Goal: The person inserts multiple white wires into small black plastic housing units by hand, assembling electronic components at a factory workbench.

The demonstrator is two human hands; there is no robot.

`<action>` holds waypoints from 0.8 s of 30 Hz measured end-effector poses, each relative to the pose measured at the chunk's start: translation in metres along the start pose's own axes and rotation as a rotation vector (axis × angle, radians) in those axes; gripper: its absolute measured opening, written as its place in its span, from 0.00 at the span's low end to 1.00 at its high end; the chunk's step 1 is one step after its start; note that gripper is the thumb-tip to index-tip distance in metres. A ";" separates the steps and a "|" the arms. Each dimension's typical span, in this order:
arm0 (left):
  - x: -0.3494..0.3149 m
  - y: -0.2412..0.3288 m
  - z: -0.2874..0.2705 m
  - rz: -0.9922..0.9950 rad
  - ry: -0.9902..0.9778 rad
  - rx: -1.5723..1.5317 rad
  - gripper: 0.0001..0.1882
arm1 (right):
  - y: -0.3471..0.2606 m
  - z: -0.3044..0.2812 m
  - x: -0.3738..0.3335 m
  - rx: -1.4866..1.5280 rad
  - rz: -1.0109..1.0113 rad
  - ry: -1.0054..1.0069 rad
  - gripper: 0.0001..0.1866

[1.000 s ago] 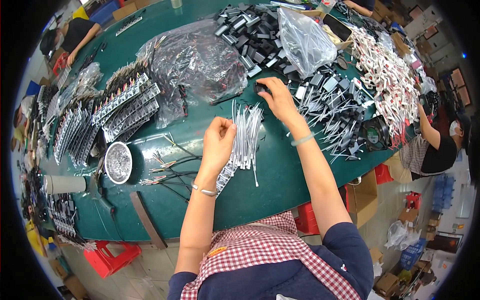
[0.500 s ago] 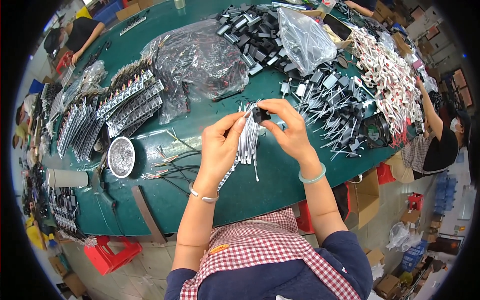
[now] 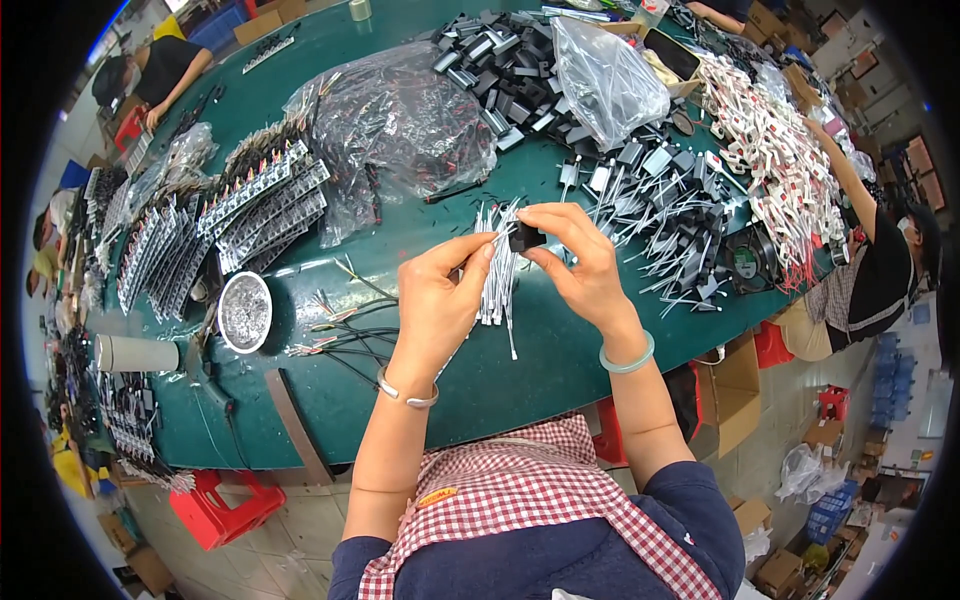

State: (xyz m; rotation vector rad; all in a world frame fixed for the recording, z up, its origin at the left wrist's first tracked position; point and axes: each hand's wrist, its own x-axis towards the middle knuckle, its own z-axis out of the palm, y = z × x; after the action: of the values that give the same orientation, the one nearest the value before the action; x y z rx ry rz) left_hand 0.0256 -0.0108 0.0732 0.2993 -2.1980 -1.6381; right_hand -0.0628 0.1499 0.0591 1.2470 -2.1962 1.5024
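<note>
Between the thumb and fingers of my right hand (image 3: 588, 268) is a small black plastic housing (image 3: 524, 238). My left hand (image 3: 443, 285) is pinched closed just left of the housing, its fingertips close to it. Whatever thin piece it grips is too small to make out. Beneath and between my hands lies a bundle of white cable ties (image 3: 497, 295) on the green table (image 3: 540, 390). To the right is a heap of black housings with white ties (image 3: 665, 205) sticking out of them.
Black housings (image 3: 510, 80) and a clear bag (image 3: 610, 85) lie beyond my hands. Stacked circuit strips (image 3: 265, 205), a metal bowl (image 3: 244, 312) and a tumbler (image 3: 137, 353) stand left. Black cables (image 3: 350, 335) lie beside my left forearm. A co-worker's arm (image 3: 845, 170) reaches over white connectors (image 3: 770, 150).
The black housing has turned slightly between my right fingers, and my left fingertips have shifted a little left and down. At the right, the co-worker's arm has moved across the white connectors.
</note>
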 end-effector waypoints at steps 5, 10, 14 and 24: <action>-0.001 0.002 -0.002 0.021 0.011 0.022 0.08 | -0.001 -0.001 0.000 -0.009 -0.017 -0.001 0.21; -0.002 0.009 -0.002 0.159 0.094 0.159 0.08 | -0.002 -0.001 -0.002 -0.011 -0.021 -0.008 0.21; -0.003 0.005 -0.002 0.226 0.095 0.215 0.08 | -0.003 -0.001 -0.001 -0.018 -0.015 -0.008 0.21; -0.003 0.007 -0.006 0.286 0.029 0.315 0.06 | -0.010 -0.006 0.003 -0.226 -0.137 -0.012 0.20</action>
State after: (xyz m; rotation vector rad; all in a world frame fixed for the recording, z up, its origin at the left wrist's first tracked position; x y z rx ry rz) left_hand 0.0308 -0.0125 0.0810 0.0848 -2.3475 -1.1326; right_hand -0.0591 0.1521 0.0697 1.3035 -2.1661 1.1627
